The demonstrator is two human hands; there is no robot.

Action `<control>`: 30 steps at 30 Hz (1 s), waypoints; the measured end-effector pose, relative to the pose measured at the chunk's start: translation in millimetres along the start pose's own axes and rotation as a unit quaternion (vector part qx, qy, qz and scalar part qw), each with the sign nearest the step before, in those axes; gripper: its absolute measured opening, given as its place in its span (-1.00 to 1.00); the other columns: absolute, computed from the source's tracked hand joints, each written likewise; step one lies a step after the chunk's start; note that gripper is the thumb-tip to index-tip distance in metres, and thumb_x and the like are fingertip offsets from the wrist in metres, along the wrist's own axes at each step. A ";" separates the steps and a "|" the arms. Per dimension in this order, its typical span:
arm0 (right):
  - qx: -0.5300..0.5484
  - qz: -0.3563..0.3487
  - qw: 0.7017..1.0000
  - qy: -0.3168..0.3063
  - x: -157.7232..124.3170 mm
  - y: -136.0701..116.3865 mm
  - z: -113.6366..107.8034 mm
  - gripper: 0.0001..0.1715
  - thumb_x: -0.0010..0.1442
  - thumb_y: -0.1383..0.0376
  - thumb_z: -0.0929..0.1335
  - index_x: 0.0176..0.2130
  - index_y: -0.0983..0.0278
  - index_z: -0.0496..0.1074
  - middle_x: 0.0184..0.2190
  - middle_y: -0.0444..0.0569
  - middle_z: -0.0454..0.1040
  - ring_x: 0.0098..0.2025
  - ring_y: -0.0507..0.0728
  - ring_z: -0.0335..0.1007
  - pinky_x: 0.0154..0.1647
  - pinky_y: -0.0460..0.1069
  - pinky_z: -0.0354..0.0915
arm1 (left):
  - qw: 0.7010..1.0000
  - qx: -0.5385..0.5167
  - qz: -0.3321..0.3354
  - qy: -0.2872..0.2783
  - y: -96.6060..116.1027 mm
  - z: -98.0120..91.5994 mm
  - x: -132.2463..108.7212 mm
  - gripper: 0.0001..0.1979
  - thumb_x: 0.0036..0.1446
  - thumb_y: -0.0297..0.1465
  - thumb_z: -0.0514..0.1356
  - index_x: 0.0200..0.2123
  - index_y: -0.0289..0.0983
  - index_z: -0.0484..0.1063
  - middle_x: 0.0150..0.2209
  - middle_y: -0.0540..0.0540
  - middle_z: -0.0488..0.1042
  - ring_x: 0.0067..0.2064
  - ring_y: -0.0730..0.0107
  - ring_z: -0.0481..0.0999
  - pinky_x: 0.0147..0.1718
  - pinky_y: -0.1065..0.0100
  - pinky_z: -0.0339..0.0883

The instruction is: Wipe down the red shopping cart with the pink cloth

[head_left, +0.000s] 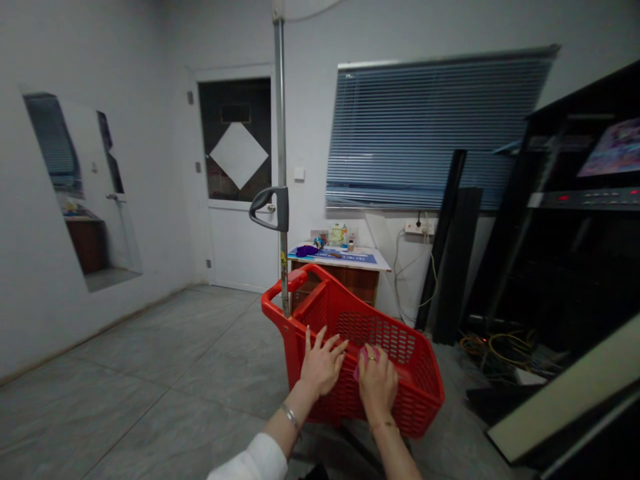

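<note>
At the near rim of the red perforated plastic cart point(420, 407), the left hand point(321, 363) spreads its fingers, apparently holding nothing; the right hand point(379, 383) curls over a pink cloth point(358, 369). A grey metal pole point(280, 133) blocks part of the cart's handle end; a white-topped brown desk point(365, 280) stands behind.

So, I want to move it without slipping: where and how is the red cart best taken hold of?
Probably by the handlebar of the red cart, coming from the view's left: it juts past the cart's body as a rounded loop that could be wrapped. Keep clear of the metal pole, which crosses that end in view.
</note>
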State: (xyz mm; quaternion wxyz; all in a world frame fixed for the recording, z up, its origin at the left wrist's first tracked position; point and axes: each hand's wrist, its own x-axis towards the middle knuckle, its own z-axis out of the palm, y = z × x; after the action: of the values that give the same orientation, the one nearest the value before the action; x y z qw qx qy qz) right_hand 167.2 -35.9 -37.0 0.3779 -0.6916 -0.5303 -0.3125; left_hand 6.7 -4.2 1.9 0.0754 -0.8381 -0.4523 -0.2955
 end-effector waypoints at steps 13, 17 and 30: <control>0.002 0.023 0.998 -0.053 -15.6 97.3 -11.3 -0.48 0.38 0.05 0.11 0.00 0.25 0.47 -0.05 0.08 0.45 -0.18 0.14 0.36 -0.20 0.01 0.17 | 1.000 -0.017 -0.012 0.016 -3.6 0.4 1.5 -0.65 0.37 -0.19 -0.05 0.14 0.19 0.34 0.17 0.16 0.44 0.34 0.14 0.14 0.32 -0.34 -0.38; 0.049 0.011 0.999 -0.010 -22.8 124.4 -11.3 -0.36 0.38 0.00 0.07 -0.01 0.35 0.46 -0.07 0.16 0.44 -0.08 0.18 0.36 -0.09 0.03 0.21 | 1.000 -0.014 -0.004 0.012 -2.4 -0.7 1.2 -0.64 0.36 -0.19 -0.04 0.15 0.19 0.33 0.16 0.15 0.45 0.34 0.13 0.13 0.31 -0.35 -0.36; 0.019 -0.017 0.999 -0.039 6.4 -18.6 -2.8 -0.63 0.37 0.22 0.19 0.01 0.24 0.47 -0.04 0.08 0.47 -0.14 0.13 0.34 -0.16 0.01 0.16 | 1.000 0.004 0.000 0.003 -5.6 -0.8 1.3 -0.62 0.36 -0.17 -0.05 0.18 0.20 0.29 0.16 0.14 0.44 0.34 0.13 0.13 0.32 -0.34 -0.33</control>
State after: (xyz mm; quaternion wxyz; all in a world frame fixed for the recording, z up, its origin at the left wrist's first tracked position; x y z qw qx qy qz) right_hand 150.6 -32.3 -26.7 0.3649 -0.6869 -0.5621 -0.2813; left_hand 2.4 -0.3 2.5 0.0797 -0.8369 -0.4531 -0.2965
